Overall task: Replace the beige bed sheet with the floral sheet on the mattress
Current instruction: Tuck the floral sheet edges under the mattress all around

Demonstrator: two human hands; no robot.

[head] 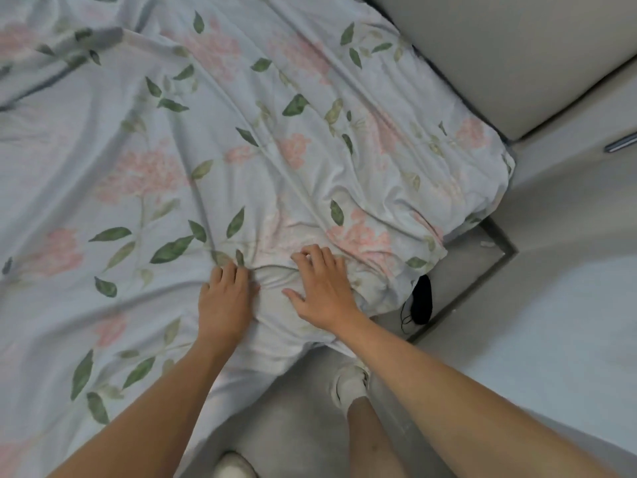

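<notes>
The floral sheet (213, 139), pale with pink flowers and green leaves, lies wrinkled over the whole mattress and hangs over its near corner. My left hand (225, 301) rests palm down on the sheet near that corner, fingertips pressed into a bunch of cloth. My right hand (324, 288) lies flat beside it, fingers spread over the cloth on the corner. No beige sheet shows in this view.
A grey padded headboard or panel (517, 53) runs along the right of the bed. A black object with a cord (421, 300) lies on the floor by the corner. My feet in white socks (351, 381) stand on the grey floor (303, 426).
</notes>
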